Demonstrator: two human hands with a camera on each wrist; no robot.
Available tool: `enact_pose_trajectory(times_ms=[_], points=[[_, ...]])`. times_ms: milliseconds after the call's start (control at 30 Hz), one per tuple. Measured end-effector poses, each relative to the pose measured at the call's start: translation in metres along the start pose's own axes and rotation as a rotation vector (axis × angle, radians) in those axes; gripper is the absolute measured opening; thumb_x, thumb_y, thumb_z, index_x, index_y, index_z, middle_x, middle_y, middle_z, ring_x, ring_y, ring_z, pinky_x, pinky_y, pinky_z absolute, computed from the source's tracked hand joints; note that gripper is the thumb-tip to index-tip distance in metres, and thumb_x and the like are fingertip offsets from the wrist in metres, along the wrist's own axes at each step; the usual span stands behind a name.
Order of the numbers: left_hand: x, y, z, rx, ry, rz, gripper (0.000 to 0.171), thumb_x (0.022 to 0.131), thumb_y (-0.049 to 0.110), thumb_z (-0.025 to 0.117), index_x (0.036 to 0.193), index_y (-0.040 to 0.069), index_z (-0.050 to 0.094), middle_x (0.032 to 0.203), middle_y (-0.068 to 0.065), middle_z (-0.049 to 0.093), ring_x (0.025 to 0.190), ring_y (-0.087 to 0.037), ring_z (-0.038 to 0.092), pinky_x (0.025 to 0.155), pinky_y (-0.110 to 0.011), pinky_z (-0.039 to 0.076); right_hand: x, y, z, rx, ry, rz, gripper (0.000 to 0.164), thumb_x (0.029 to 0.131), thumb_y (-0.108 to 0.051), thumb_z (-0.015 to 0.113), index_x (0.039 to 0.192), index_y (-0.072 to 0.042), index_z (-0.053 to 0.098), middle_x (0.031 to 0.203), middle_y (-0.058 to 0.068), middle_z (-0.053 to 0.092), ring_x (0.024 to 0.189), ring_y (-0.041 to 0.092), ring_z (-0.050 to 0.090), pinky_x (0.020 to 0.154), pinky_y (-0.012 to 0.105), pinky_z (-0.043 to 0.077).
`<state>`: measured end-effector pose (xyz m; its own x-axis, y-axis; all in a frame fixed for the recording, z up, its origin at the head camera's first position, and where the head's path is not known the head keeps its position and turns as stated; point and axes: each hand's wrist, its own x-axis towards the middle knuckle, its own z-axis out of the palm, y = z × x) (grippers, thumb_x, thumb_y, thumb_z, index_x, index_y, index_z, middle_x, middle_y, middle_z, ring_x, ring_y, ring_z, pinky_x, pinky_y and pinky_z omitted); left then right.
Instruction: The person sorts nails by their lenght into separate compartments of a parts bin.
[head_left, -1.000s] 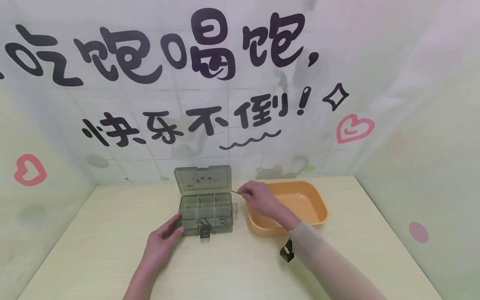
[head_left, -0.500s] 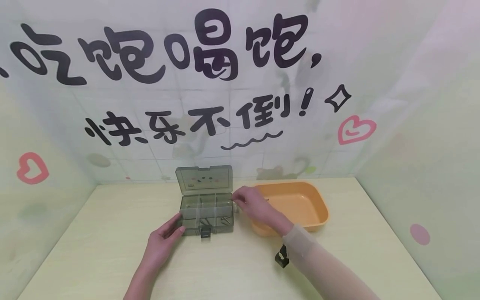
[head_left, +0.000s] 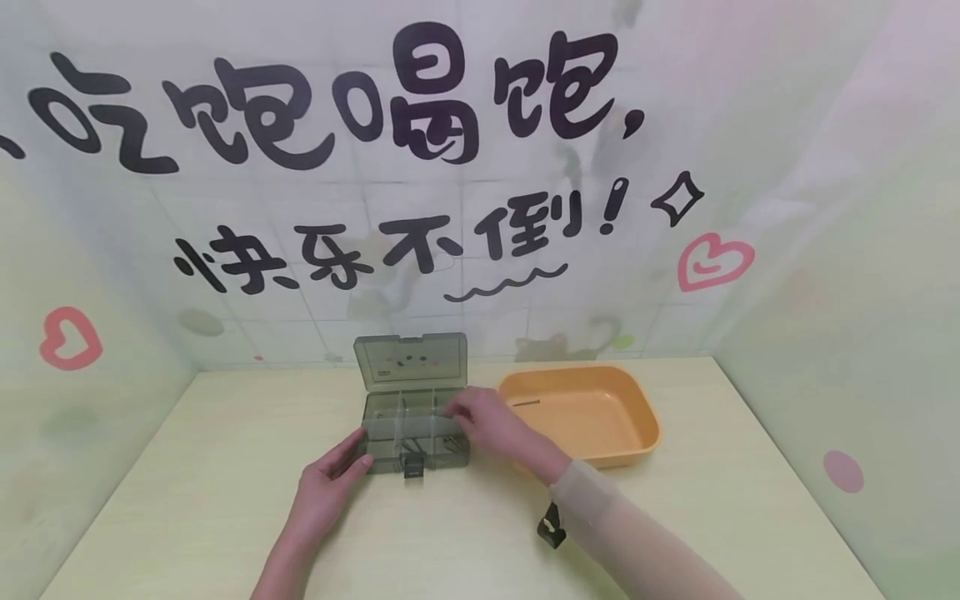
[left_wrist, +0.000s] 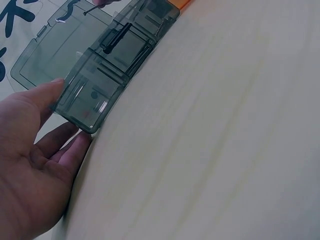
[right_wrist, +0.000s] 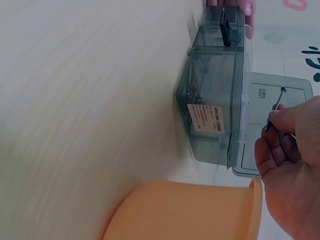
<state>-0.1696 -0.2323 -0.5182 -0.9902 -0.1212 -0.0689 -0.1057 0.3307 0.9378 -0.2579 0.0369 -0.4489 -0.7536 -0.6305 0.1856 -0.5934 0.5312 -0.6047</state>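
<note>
A see-through grey divided storage box [head_left: 381, 461] stands on the table with its lid [head_left: 442, 362] raised at the back. My left hand [head_left: 324, 483] grips its left end, thumb and fingers on either side of the corner. Above the box's right rear compartment, my right hand [head_left: 495, 421] pinches a thin metal screw [right_wrist: 277, 102] between thumb and fingertips, its dark head sticking out. Several screws [head_left: 452, 443] lie in the front right compartment, with more in the front middle one behind the black clasp [head_left: 413, 467]. In the head view, fingers hide the held screw.
Just right of the box is an orange plastic basin [head_left: 651, 417], with one screw [head_left: 527, 403] on its floor near the left side. A small black device [head_left: 551, 527] hangs below the right wrist. A printed curtain [head_left: 480, 325] rises behind the table.
My right hand has moved left and slightly down with the screw, from above the basin's left rim to over the box's right side. The screw in the basin is uncovered. My left hand stays put.
</note>
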Motion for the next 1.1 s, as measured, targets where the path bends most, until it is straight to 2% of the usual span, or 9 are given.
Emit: enact_pose_trajectory(times_ms=[200,633,867,1100], points=[[-0.001,0.000,0.001,0.010,0.001,0.015,0.059,0.103,0.028,0.066,0.155,0.009,0.045,0.159,-0.014,0.040,0.143,-0.035,0.043,0.111,-0.034,0.040,0.004,-0.007,0.005,-0.051,0.012,-0.010,0.015,0.096,0.006,0.065,0.107,0.000,0.074,0.101,0.010,0.072,0.091,0.018,0.066,0.079,0.020,0.057],[-0.001,-0.001,0.000,0.003,0.003,0.015,0.058,0.103,0.028,0.066,0.154,0.010,0.046,0.159,-0.014,0.040,0.143,-0.033,0.044,0.110,-0.031,0.041,0.014,-0.023,0.019,-0.104,0.027,0.009,0.015,0.096,0.004,0.066,0.106,-0.001,0.076,0.101,0.009,0.075,0.094,0.019,0.068,0.085,0.025,0.058],[-0.001,0.000,0.000,0.018,0.012,0.014,0.058,0.103,0.028,0.066,0.154,0.009,0.046,0.159,-0.014,0.041,0.142,-0.034,0.045,0.111,-0.032,0.041,0.018,-0.032,0.027,-0.092,0.058,0.115,0.016,0.094,0.005,0.065,0.106,0.000,0.076,0.105,0.010,0.076,0.100,0.024,0.071,0.091,0.031,0.059],[0.000,0.000,0.001,0.021,0.009,0.012,0.057,0.103,0.026,0.066,0.154,0.010,0.046,0.159,-0.014,0.040,0.142,-0.033,0.044,0.112,-0.035,0.040,0.020,-0.038,0.037,-0.042,0.075,0.196,0.020,0.092,0.008,0.065,0.107,0.000,0.076,0.107,0.010,0.076,0.103,0.025,0.071,0.085,0.029,0.061]])
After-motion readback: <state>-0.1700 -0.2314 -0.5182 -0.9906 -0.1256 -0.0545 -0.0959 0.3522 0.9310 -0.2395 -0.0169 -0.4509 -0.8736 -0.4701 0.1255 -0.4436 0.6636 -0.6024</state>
